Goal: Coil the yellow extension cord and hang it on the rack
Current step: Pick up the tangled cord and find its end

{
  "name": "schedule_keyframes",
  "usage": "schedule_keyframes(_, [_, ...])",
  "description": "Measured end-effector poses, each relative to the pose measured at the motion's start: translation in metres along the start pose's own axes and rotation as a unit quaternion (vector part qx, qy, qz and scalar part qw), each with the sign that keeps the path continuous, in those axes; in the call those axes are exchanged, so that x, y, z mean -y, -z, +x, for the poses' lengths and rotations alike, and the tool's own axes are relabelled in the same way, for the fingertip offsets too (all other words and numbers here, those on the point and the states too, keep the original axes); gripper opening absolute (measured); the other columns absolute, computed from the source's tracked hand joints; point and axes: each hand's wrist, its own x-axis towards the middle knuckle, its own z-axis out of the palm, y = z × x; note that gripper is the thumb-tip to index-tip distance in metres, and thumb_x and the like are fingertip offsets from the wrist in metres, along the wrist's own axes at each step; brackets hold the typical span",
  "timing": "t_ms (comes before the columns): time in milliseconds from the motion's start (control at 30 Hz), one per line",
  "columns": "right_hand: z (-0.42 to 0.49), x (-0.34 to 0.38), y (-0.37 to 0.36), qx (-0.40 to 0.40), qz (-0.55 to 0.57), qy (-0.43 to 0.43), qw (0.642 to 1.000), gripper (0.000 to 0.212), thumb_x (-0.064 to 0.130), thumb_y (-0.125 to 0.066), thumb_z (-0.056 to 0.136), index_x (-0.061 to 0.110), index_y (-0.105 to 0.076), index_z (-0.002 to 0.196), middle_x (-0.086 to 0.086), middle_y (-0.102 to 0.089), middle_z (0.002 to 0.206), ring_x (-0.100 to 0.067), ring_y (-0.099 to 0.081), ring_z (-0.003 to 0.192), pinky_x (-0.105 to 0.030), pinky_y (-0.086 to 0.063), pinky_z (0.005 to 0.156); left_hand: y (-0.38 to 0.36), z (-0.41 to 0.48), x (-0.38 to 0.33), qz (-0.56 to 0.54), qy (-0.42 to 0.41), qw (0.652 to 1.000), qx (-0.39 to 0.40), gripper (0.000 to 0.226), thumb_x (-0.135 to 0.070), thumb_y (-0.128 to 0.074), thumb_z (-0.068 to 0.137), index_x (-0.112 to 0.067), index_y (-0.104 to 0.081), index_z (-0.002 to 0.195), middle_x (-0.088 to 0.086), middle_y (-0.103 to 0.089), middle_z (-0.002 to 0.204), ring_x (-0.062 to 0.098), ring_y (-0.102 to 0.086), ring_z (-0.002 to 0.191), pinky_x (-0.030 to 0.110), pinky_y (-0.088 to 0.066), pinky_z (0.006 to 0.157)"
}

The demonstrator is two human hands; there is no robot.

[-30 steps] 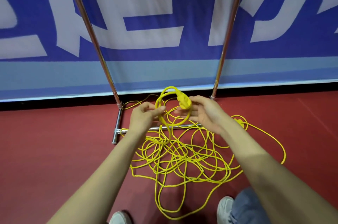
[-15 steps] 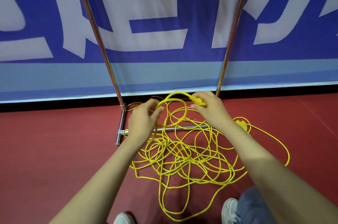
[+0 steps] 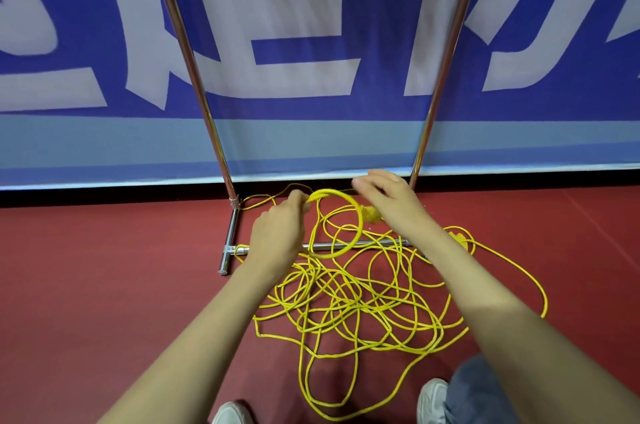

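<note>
The yellow extension cord (image 3: 349, 306) lies in a loose tangle on the red floor in front of the chrome rack (image 3: 194, 84). My left hand (image 3: 277, 233) pinches the top left of a small loop (image 3: 346, 250) of the cord, held above the tangle. My right hand (image 3: 391, 202) is at the loop's right side, fingers curled over the cord near its yellow plug (image 3: 372, 214). A second yellow plug (image 3: 459, 239) lies on the floor beside my right forearm. Only the rack's two uprights and base bars show; its top is out of view.
A blue and white banner (image 3: 311, 42) stands right behind the rack. The rack's base bar (image 3: 367, 244) crosses the floor under the loop, with a short foot (image 3: 230, 243) at the left. My two white shoes (image 3: 433, 399) are at the bottom edge.
The loop has dropped lower and spread wider between my hands. My right hand has shifted right and up along the cord, and the plug now hangs under its palm.
</note>
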Motion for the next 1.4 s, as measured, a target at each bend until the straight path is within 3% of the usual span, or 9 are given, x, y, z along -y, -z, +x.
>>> schedule_keyframes(100, [-0.006,-0.003,-0.002,0.065,-0.069,0.018,0.995,0.028,0.025,-0.068,0.086,0.021,-0.066,0.113,0.004,-0.063,0.113,-0.010,-0.059,0.102,-0.030,-0.045,0.098,-0.004,-0.002,-0.004,-0.023,-0.003,1.000,-0.006,0.023,-0.030,-0.038,0.102,-0.014,-0.054,0.107,0.010,-0.071,0.087,0.039,-0.064,0.084,0.047,-0.049,0.076])
schedule_keyframes(433, [-0.001,-0.007,0.003,-0.018,-0.051,0.000,0.999,0.007,0.013,-0.061,0.089,0.013,-0.064,0.095,-0.002,-0.064,0.083,-0.015,-0.057,0.074,-0.026,-0.045,0.070,0.002,-0.004,-0.005,-0.186,-0.033,0.981,-0.048,0.012,-0.038,-0.039,0.098,-0.028,-0.047,0.095,-0.004,-0.068,0.076,0.025,-0.068,0.073,0.044,-0.053,0.072])
schedule_keyframes(567, [0.004,-0.026,0.006,-0.061,-0.086,-0.086,0.991,0.007,0.016,-0.061,0.089,0.013,-0.056,0.086,-0.001,-0.058,0.065,-0.020,-0.057,0.065,-0.029,-0.041,0.064,0.016,0.004,-0.007,-0.356,0.076,0.918,-0.156,0.010,-0.017,-0.047,0.100,-0.017,-0.054,0.093,-0.007,-0.065,0.086,0.014,-0.063,0.086,0.036,-0.047,0.084])
schedule_keyframes(733, [0.007,-0.050,-0.011,0.034,-0.100,-0.169,0.980,0.018,0.018,-0.061,0.087,0.019,-0.051,0.073,-0.010,-0.068,0.078,-0.032,-0.067,0.081,-0.045,-0.054,0.082,0.015,0.004,-0.018,-0.499,0.125,0.855,-0.070,0.013,-0.010,-0.049,0.100,-0.015,-0.054,0.089,0.002,-0.049,0.073,0.007,-0.053,0.056,0.043,-0.058,0.073])
schedule_keyframes(833, [0.006,-0.044,-0.012,0.083,-0.144,-0.178,0.970,0.026,0.013,-0.060,0.089,0.010,-0.055,0.114,-0.010,-0.063,0.094,-0.027,-0.061,0.090,-0.033,-0.049,0.085,0.017,0.006,-0.022,-0.598,0.176,0.779,-0.069,0.009,-0.007,-0.051,0.098,-0.012,-0.054,0.091,0.003,-0.049,0.073,0.006,-0.051,0.058,0.040,-0.060,0.071])
schedule_keyframes(900, [0.008,-0.037,-0.007,0.044,-0.146,-0.173,0.973,0.054,0.002,-0.055,0.087,0.007,-0.037,0.138,-0.015,-0.053,0.127,-0.029,-0.052,0.116,-0.033,-0.042,0.093,0.015,0.005,-0.019,-0.580,0.186,0.790,-0.070,0.008,-0.006,-0.055,0.096,-0.011,-0.054,0.091,0.004,-0.051,0.074,0.007,-0.054,0.059,0.034,-0.059,0.066])
schedule_keyframes(1000, [0.009,-0.019,0.003,-0.064,-0.066,-0.091,0.992,0.050,-0.001,-0.049,0.087,0.008,-0.042,0.136,-0.013,-0.046,0.136,-0.025,-0.046,0.126,-0.031,-0.036,0.102,0.013,0.004,-0.013,-0.526,0.164,0.834,-0.031,0.013,-0.001,-0.060,0.091,-0.012,-0.058,0.086,0.002,-0.054,0.069,0.010,-0.054,0.060,0.029,-0.054,0.063])
schedule_keyframes(1200, [-0.003,0.001,-0.009,0.043,-0.152,0.084,0.984,0.055,0.012,-0.057,0.091,0.027,-0.041,0.141,-0.004,-0.038,0.141,-0.021,-0.026,0.134,-0.026,-0.019,0.108,0.013,0.005,-0.008,-0.350,0.045,0.936,-0.001,0.012,-0.011,-0.067,0.088,-0.022,-0.068,0.087,-0.013,-0.063,0.074,-0.008,-0.054,0.065,0.010,-0.041,0.068])
schedule_keyframes(1400, [0.001,0.003,-0.010,0.081,-0.148,0.058,0.984,0.018,0.023,-0.052,0.095,0.011,-0.065,0.091,-0.001,-0.062,0.076,-0.016,-0.060,0.074,-0.029,-0.045,0.071,0.009,0.003,-0.016,-0.334,-0.030,0.942,-0.019,0.015,-0.013,-0.067,0.089,-0.028,-0.070,0.090,-0.015,-0.068,0.086,-0.001,-0.059,0.080,0.018,-0.044,0.078])
